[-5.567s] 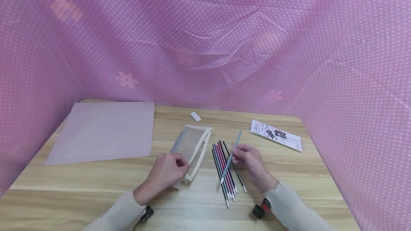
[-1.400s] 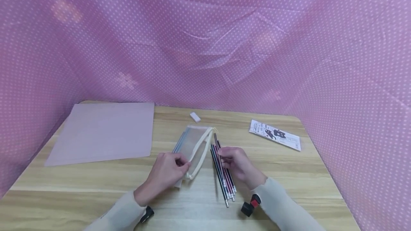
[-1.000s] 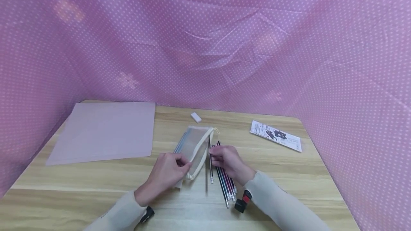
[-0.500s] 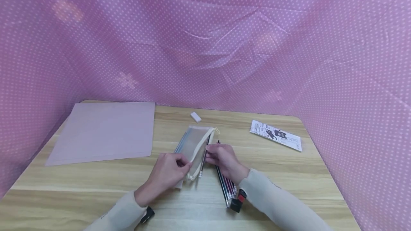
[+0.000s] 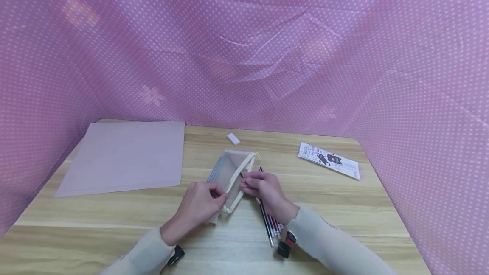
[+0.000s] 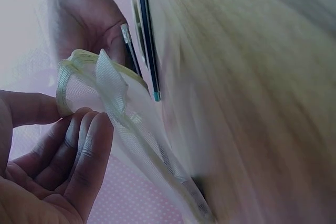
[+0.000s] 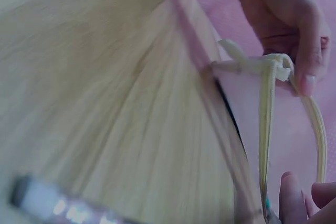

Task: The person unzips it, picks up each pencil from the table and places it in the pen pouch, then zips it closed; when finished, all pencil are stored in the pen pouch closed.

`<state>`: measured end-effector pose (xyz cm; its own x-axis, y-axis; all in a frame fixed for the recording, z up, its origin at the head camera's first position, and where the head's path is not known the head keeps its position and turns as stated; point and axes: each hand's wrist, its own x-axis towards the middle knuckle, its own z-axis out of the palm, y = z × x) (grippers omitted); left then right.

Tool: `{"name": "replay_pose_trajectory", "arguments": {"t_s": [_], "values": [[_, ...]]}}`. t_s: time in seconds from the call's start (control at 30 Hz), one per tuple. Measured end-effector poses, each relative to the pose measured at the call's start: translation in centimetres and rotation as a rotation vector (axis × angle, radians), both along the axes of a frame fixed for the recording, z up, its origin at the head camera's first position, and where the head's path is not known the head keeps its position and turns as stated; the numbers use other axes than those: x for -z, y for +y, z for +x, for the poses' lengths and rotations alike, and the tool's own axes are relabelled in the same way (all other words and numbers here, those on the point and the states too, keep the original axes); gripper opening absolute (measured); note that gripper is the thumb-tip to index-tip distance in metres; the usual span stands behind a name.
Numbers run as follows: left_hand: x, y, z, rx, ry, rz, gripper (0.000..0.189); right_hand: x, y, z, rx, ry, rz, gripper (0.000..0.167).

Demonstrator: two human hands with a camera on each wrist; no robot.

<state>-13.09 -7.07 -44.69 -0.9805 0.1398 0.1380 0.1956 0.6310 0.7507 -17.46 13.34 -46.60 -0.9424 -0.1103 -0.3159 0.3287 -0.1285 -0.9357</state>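
My left hand (image 5: 200, 203) pinches the rim of a sheer mesh pencil pouch (image 5: 225, 169), holding its cream zip (image 5: 238, 200) apart. At the pouch's mouth, my right hand (image 5: 265, 188) grips a dark pencil (image 6: 129, 48). Its eraser end points out of the pouch in the left wrist view; the hand hides much of the rest. Bluish pencils (image 5: 215, 169) show along the pouch's left side. Just right of the pouch, partly beneath my right forearm, lies a bunch of several pencils (image 5: 267, 224) with pale eraser ends towards me.
A white eraser (image 5: 233, 139) lies behind the pouch. To the right is a flat white packet (image 5: 328, 160) printed with black cats. A large pale sheet (image 5: 126, 156) covers the table's left side. Pink dotted cloth (image 5: 244, 54) hangs around the table's far edges.
The light-blue pencil has left my right hand, and more blue shows in the pouch. That hand has since lifted a dark pencil from the bunch and carried it left into the pouch's mouth.
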Motion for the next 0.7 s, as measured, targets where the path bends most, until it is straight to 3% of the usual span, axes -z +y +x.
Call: {"name": "replay_pose_trajectory", "arguments": {"t_s": [0.13, 0.3, 0.4, 0.5, 0.6, 0.7], "values": [[-0.1, 0.1, 0.0, -0.010, -0.019, 0.023, 0.013, -0.4, 1.0, -0.1, 0.027, 0.063, 0.031, 0.033], [-0.2, 0.2, 0.1, -0.023, -0.024, 0.051, 0.009, -0.7, 2.5, -0.6, 0.078, 0.127, 0.179, 0.028], [-0.2, 0.2, 0.1, -0.031, -0.008, 0.057, 0.009, -0.7, 3.1, -0.4, 0.048, 0.125, 0.294, 0.025], [-0.1, 0.2, 0.0, -0.036, 0.021, 0.065, 0.009, -0.6, 3.5, 0.0, -0.034, 0.096, 0.364, 0.022], [-0.1, 0.1, 0.1, -0.039, 0.035, 0.079, 0.009, -0.7, 3.5, 0.4, -0.143, 0.061, 0.319, 0.024], [-0.1, 0.1, 0.1, -0.040, 0.039, 0.080, 0.009, -0.9, 3.1, 0.7, -0.249, 0.011, 0.127, 0.033]]}}
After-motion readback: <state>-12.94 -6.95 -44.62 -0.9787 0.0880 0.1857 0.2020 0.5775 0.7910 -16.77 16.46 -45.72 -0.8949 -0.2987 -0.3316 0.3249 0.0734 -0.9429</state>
